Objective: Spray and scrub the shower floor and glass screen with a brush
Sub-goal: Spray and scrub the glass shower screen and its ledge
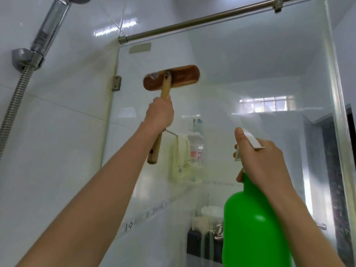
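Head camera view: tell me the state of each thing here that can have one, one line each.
Brush: raised, bristles at the glass screen.
Left hand: grip closed round the brush handle.
Spray bottle: upright, nozzle facing the glass.
Right hand: grip closed round the bottle neck, fingers at the trigger.
Glass screen: hazy, pale streaks low down.
Shower handset: seated in its wall holder.
Towel: hanging behind the glass.

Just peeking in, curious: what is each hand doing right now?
Left hand: closed round the brush handle.
Right hand: closed round the green spray bottle neck.
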{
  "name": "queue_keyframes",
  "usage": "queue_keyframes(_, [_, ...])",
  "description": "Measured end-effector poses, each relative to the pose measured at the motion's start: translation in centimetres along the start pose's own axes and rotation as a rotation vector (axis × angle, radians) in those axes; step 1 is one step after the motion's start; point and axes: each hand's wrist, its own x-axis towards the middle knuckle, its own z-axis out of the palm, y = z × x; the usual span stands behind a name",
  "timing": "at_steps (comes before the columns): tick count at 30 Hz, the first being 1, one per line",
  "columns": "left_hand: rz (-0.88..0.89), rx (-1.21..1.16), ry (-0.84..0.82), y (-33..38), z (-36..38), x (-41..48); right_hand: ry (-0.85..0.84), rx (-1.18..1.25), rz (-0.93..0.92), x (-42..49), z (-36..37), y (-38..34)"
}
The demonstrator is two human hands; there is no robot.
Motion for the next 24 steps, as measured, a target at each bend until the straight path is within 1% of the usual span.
queue_keyframes(2, [-0.011, -0.029, 0.009, -0.3, 0.8, -0.8, -0.006, -0.017, 0.009, -0.2, -0.2, 0.5])
queue_keyframes(3, [0.01, 0.0, -0.011, -1.3, 1.8, -3.0, -0.011, -0.031, 0.01, -0.3, -0.4, 0.7])
queue_keyframes(6, [0.152, 0.117, -0.15, -4.8, 4.4, -13.3, -0.015, -0.066, 0.012, -0.5, -1.0, 1.5])
queue_keyframes(7, [0.174, 0.137, -0.183, -4.9, 4.2, -15.2, -0.012, -0.078, 0.012, -0.6, -1.2, 1.7])
queue_keyframes(8, [0.191, 0.158, -0.171, -4.5, 4.1, -14.8, -0.002, -0.088, 0.01, -0.5, -1.4, 1.8])
queue_keyframes(10, [0.188, 0.161, -0.087, -2.3, 3.7, -10.5, 0.026, -0.086, 0.005, 0.0, -1.8, 1.9])
queue_keyframes(12, [0.154, 0.089, -0.041, 0.6, 2.6, -5.3, 0.03, -0.077, 0.009, 0.1, -2.0, 2.0])
queue_keyframes(14, [0.119, -0.001, -0.005, 2.4, 2.6, -2.7, 0.023, -0.09, 0.018, 0.1, -1.9, 2.2])
queue_keyframes(15, [0.116, -0.021, -0.001, 2.4, 3.1, -3.2, 0.021, -0.095, 0.028, 0.0, -1.9, 2.4])
queue_keyframes(17, [0.125, 0.008, -0.045, 0.2, 4.8, -7.7, 0.01, -0.093, 0.05, -0.3, -2.2, 2.7])
queue_keyframes(20, [0.183, 0.102, -0.228, -4.1, 5.9, -18.6, 0.0, -0.096, 0.044, -1.3, -2.8, 3.2])
queue_keyframes(21, [0.19, 0.112, -0.269, -4.4, 5.7, -20.2, 0.007, -0.098, 0.036, -1.6, -3.2, 3.2])
queue_keyframes(22, [0.2, 0.118, -0.27, -4.1, 5.4, -20.1, 0.013, -0.1, 0.032, -1.7, -3.4, 3.2])
queue_keyframes(24, [0.198, 0.1, -0.184, -1.6, 5.0, -16.2, 0.031, -0.123, 0.021, -1.3, -3.9, 3.4])
